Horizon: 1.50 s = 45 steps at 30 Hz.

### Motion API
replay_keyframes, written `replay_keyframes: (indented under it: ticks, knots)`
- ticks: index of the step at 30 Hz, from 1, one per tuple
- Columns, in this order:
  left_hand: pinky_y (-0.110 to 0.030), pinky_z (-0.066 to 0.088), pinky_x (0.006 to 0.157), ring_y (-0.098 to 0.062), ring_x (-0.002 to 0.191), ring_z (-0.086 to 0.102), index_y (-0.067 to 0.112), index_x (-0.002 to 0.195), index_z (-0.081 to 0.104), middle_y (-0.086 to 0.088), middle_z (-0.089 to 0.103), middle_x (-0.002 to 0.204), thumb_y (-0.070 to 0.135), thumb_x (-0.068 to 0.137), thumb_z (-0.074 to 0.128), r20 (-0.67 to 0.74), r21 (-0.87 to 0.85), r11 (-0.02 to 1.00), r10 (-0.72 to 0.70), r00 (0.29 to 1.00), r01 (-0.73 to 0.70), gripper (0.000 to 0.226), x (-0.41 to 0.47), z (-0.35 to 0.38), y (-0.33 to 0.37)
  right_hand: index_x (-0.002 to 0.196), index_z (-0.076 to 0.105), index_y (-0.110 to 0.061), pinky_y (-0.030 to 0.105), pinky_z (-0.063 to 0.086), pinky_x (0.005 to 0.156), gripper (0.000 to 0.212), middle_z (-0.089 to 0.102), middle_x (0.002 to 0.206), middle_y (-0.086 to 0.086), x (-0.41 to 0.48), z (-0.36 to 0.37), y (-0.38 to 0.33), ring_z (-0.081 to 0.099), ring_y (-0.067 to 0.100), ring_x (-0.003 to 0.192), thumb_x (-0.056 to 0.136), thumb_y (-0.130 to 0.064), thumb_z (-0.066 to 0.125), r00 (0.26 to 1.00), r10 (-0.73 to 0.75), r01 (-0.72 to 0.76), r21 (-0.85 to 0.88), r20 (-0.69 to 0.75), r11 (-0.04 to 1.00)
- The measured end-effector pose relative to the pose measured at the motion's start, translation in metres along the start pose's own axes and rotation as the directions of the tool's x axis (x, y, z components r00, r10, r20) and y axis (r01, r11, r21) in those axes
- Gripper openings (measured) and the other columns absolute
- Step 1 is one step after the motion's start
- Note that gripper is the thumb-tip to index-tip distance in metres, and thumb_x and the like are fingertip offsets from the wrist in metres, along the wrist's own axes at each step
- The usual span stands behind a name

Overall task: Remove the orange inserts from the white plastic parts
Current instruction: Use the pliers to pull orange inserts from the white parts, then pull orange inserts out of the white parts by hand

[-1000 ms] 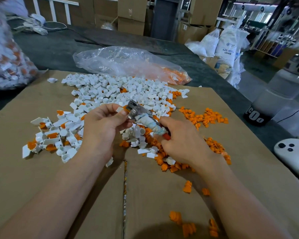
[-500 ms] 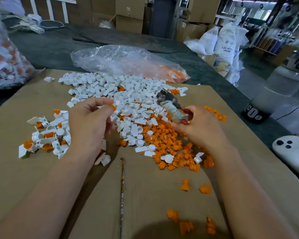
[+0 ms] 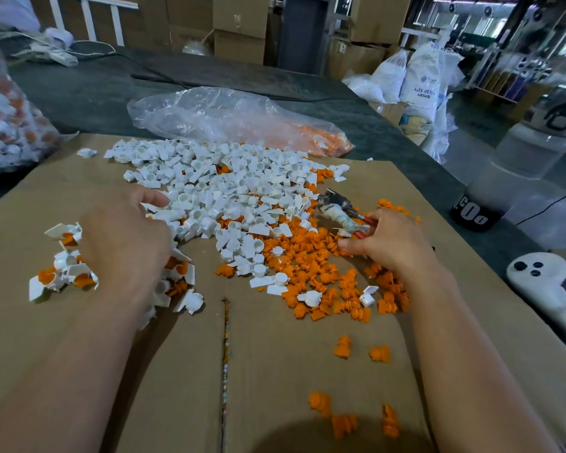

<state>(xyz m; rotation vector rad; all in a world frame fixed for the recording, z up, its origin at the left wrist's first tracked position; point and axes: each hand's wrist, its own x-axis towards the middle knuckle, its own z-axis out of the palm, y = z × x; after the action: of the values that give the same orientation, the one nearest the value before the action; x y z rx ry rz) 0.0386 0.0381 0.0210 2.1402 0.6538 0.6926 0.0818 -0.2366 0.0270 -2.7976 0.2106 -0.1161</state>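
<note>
the left hand (image 3: 125,243) lies palm down on the near left edge of a big heap of small white plastic parts (image 3: 216,191). only one fingertip shows, at the far side of the hand. the other fingers bend down into the parts and are hidden, so i cannot tell if they hold one.

the right hand (image 3: 386,240) is at the right of the heap. its fingers are curled around the red handles of a pair of metal pliers wrapped in pale tape (image 3: 337,212). the nose of the pliers points far and left, at the edge of the white heap. i cannot tell if its tip holds anything.

the loose orange plastic inserts (image 3: 311,259) lie in a pile on the near right side of the white heap, just beside the right hand. a few more orange ones lie apart, nearer to the person. left of the left hand is a small bunch of white parts with orange inserts still inside them (image 3: 62,266).

all of this lies on a flat sheet of brown cardboard (image 3: 275,361) with a slit down the middle. far behind the heap lies a clear plastic bag (image 3: 229,119) with orange pieces in its right end, on a dark grey table cover (image 3: 89,93). a full clear bag of white and orange pieces (image 3: 4,125) is at the far left. at the right edge lies a white plastic handle with three dark dots (image 3: 543,282).
</note>
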Motion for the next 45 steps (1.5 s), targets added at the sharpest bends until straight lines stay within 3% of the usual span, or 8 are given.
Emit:
replay_keyframes:
  ticks: [5, 9, 14, 20, 30, 33, 37, 45]
  knots:
    - [-0.033, 0.033, 0.064, -0.02, 0.077, 0.047, 0.022, 0.101, 0.067, -0.007, 0.059, 0.102, 0.011, 0.083, 0.059, -0.01, 0.142, 0.964, 0.229, 0.973, -0.225, 0.022, -0.007, 0.0, 0.004, 0.114, 0.054, -0.013, 0.032, 0.039, 0.07, 0.065, 0.057, 0.108, 0.003, -0.001, -0.001, 0.0, 0.046, 0.014, 0.089, 0.067, -0.054, 0.073, 1.0, 0.006, -0.006, -0.001, 0.011, 1.0]
    - [-0.03, 0.037, 0.071, -0.018, 0.088, 0.052, 0.02, 0.105, 0.068, 0.004, 0.049, 0.101, 0.017, 0.083, 0.063, 0.252, 0.066, 0.898, 0.406, 0.878, -0.435, 0.022, -0.016, 0.011, 0.005, 0.112, 0.055, -0.014, 0.032, 0.039, 0.068, 0.063, 0.053, 0.099, -0.001, -0.001, -0.004, 0.0, 0.045, 0.014, 0.085, 0.066, -0.054, 0.073, 0.999, 0.002, -0.002, -0.001, 0.033, 1.0]
    - [-0.03, 0.038, 0.078, -0.023, 0.105, 0.053, 0.021, 0.119, 0.062, -0.001, 0.052, 0.116, 0.023, 0.086, 0.062, 0.436, 0.163, 0.866, 0.366, 0.822, -0.472, 0.034, -0.018, 0.019, 0.003, 0.115, 0.054, -0.013, 0.033, 0.043, 0.074, 0.066, 0.051, 0.097, -0.001, 0.0, -0.007, 0.001, 0.047, 0.015, 0.087, 0.067, -0.052, 0.074, 0.994, 0.017, -0.019, 0.019, 0.106, 1.0]
    - [-0.03, 0.036, 0.075, -0.024, 0.102, 0.053, 0.024, 0.11, 0.066, -0.005, 0.055, 0.113, 0.028, 0.087, 0.061, 0.492, 0.158, 0.853, 0.368, 0.789, -0.497, 0.024, -0.017, 0.02, 0.003, 0.106, 0.055, -0.015, 0.025, 0.033, 0.055, 0.058, 0.052, 0.09, -0.002, -0.004, -0.003, -0.002, 0.047, 0.013, 0.077, 0.066, -0.051, 0.075, 0.982, 0.005, -0.006, 0.006, 0.187, 1.0]
    - [-0.025, 0.035, 0.073, -0.014, 0.085, 0.052, 0.016, 0.101, 0.07, -0.001, 0.065, 0.095, 0.008, 0.088, 0.057, 0.463, 0.069, 0.873, 0.4, 0.791, -0.483, 0.019, -0.016, 0.021, 0.002, 0.119, 0.049, -0.014, 0.035, 0.043, 0.083, 0.078, 0.05, 0.113, 0.003, 0.0, 0.001, 0.001, 0.047, 0.02, 0.101, 0.062, -0.063, 0.069, 0.975, -0.039, 0.047, -0.03, 0.22, 0.998]
    - [-0.026, 0.039, 0.073, -0.016, 0.085, 0.057, 0.016, 0.097, 0.07, 0.002, 0.064, 0.085, 0.004, 0.088, 0.055, 0.45, 0.04, 0.887, 0.395, 0.801, -0.46, 0.021, -0.016, 0.021, 0.001, 0.127, 0.045, -0.013, 0.034, 0.039, 0.082, 0.085, 0.044, 0.126, 0.007, 0.0, 0.003, 0.002, 0.043, 0.023, 0.113, 0.063, -0.066, 0.066, 0.974, -0.055, 0.069, -0.055, 0.22, 0.996]
    - [-0.026, 0.039, 0.073, -0.02, 0.092, 0.059, 0.015, 0.098, 0.07, 0.0, 0.068, 0.092, 0.004, 0.089, 0.053, 0.352, 0.039, 0.894, 0.407, 0.843, -0.447, 0.022, -0.017, 0.022, 0.002, 0.113, 0.052, -0.015, 0.032, 0.038, 0.075, 0.075, 0.049, 0.114, 0.006, -0.001, 0.002, 0.002, 0.044, 0.018, 0.097, 0.063, -0.069, 0.062, 0.971, -0.076, 0.087, -0.038, 0.226, 0.995]
    - [0.001, 0.038, 0.066, 0.005, 0.071, 0.055, 0.024, 0.089, 0.066, 0.017, 0.06, 0.078, 0.004, 0.087, 0.059, 0.184, -0.285, 0.92, 0.329, 0.926, -0.271, 0.02, -0.022, 0.013, 0.012, 0.122, 0.052, -0.013, 0.035, 0.042, 0.081, 0.076, 0.054, 0.122, 0.006, -0.005, 0.0, 0.001, 0.05, 0.02, 0.101, 0.069, -0.068, 0.056, 0.977, -0.07, 0.072, -0.002, 0.203, 0.997]
